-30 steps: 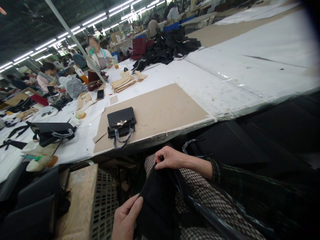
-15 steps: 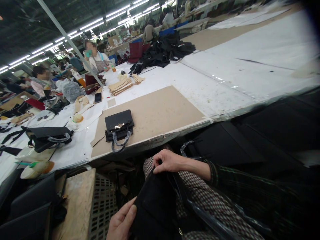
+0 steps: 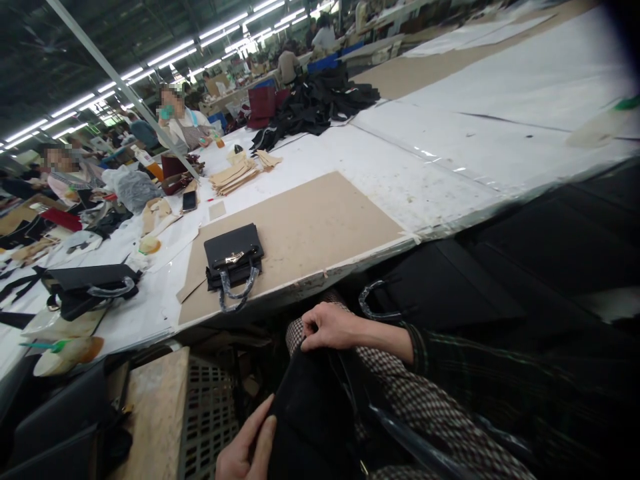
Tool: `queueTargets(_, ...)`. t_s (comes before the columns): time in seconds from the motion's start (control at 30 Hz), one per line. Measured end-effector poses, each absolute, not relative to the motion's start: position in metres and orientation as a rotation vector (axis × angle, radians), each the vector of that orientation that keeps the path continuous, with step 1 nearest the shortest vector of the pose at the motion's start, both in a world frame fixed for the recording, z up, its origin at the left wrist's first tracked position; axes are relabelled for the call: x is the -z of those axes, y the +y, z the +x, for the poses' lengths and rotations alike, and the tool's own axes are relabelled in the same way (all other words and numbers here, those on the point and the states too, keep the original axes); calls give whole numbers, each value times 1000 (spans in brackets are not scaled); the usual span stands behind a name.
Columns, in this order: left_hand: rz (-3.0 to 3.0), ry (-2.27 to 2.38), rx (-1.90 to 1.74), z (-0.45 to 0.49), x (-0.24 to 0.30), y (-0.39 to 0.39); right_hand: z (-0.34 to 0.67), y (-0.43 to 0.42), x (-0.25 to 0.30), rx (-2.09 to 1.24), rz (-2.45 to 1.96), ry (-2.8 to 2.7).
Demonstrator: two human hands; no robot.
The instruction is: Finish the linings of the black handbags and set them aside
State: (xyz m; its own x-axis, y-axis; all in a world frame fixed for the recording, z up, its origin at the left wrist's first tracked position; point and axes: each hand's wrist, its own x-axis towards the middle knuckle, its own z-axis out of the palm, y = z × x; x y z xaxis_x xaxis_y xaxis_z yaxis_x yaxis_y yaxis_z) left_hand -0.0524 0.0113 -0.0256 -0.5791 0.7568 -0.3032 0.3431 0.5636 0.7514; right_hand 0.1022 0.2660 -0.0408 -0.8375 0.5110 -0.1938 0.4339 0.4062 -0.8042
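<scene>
A black handbag [image 3: 313,407] lies across my lap, over checked trousers. Its lower part runs out of view, and a plastic-wrapped handle trails to the right. My right hand [image 3: 327,327] pinches the top edge of the bag between thumb and fingers. Lower down, my left hand [image 3: 249,443] grips the left edge, thumb on the near side. On the table in front of me lies another black handbag [image 3: 233,250] with a gold clasp, its wrapped handles hanging toward the table edge.
The handbag in front rests on a tan board [image 3: 305,207] on the white table [image 3: 425,160]. To the left are another black bag [image 3: 90,287], a glue pot [image 3: 53,360], a wooden board [image 3: 153,407] and a plastic crate [image 3: 210,407]. Black pieces [image 3: 320,100] are heaped farther back; co-workers sit beyond.
My view has shifted slightly, so the table things sit a little farther left. Both hands keep their hold on the bag. A co-worker at the far left has changed posture.
</scene>
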Motion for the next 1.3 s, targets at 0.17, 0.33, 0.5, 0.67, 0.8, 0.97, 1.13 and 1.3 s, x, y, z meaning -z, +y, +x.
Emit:
queueTargets(0.17,1322,2157,-484,-60,5,38,105,267,42,-1378,-908,-2563)
queueTargets(0.33,1527,2347,20,-33,-18,76,108,266,39,-1375,-920,-2549)
queueTargets(0.5,1596,2431,112,-7,-11,94,111,264,39,-1356,-911,-2526)
queueTargets(0.67,1529,2440,-194,-14,10,90,114,265,42,-1373,-861,-2512)
queueTargets(0.8,1365,2367,-437,-17,15,89,114,265,37,-1394,-835,-2536)
queueTargets(0.97,1259,2276,-409,-19,11,96,113,265,32,-1361,-836,-2573)
queueTargets(1.13,1332,2124,-614,-24,14,104,114,264,32,-1339,-855,-2577)
queueTargets(1.3,1125,1958,-799,-29,16,106,114,264,31,-1373,-834,-2569)
